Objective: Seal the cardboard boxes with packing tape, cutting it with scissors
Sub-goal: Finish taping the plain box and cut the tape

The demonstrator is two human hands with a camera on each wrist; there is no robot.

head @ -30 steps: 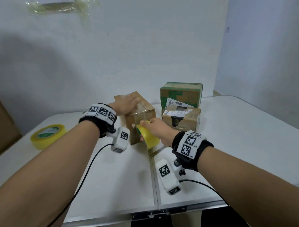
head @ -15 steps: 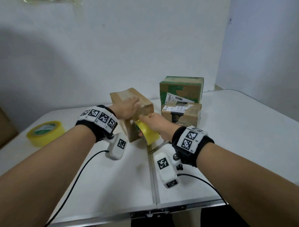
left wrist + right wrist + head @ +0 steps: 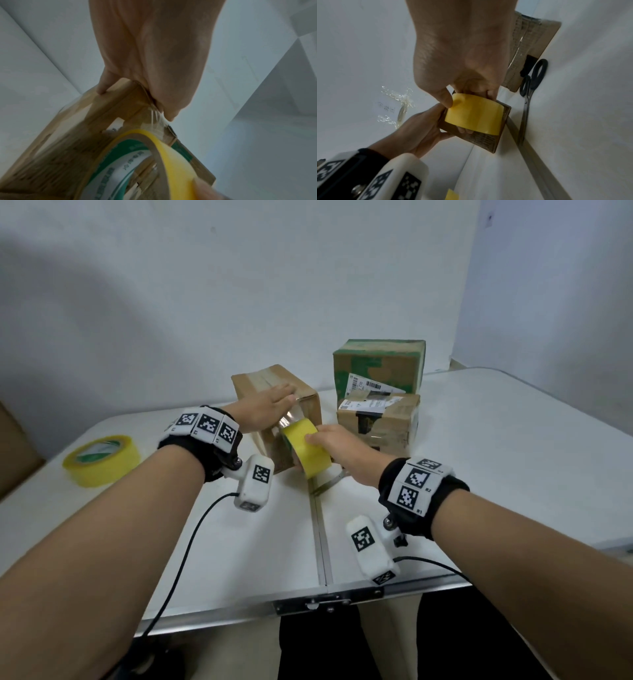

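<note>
A brown cardboard box (image 3: 308, 405) stands mid-table. My left hand (image 3: 274, 400) lies on its top with straight fingers and presses down; in the left wrist view its thumb touches the box (image 3: 109, 108) at the side. My right hand (image 3: 325, 440) grips a yellow tape roll (image 3: 306, 451) held against the box's front face. A clear strip of tape (image 3: 287, 421) runs from the box's top edge to the roll (image 3: 474, 116). Black-handled scissors (image 3: 529, 86) lie on the table right of the box, mostly hidden by my right hand in the head view.
Two more cardboard boxes stand right of the first, a green-printed one (image 3: 380, 361) behind a smaller labelled one (image 3: 383, 419). A second yellow tape roll (image 3: 102, 460) lies at the table's left. The table's metal centre seam (image 3: 320, 535) runs toward me.
My right hand has raised the tape roll a little up the box's front. My left hand has stayed on the box top. The head view has tilted.
</note>
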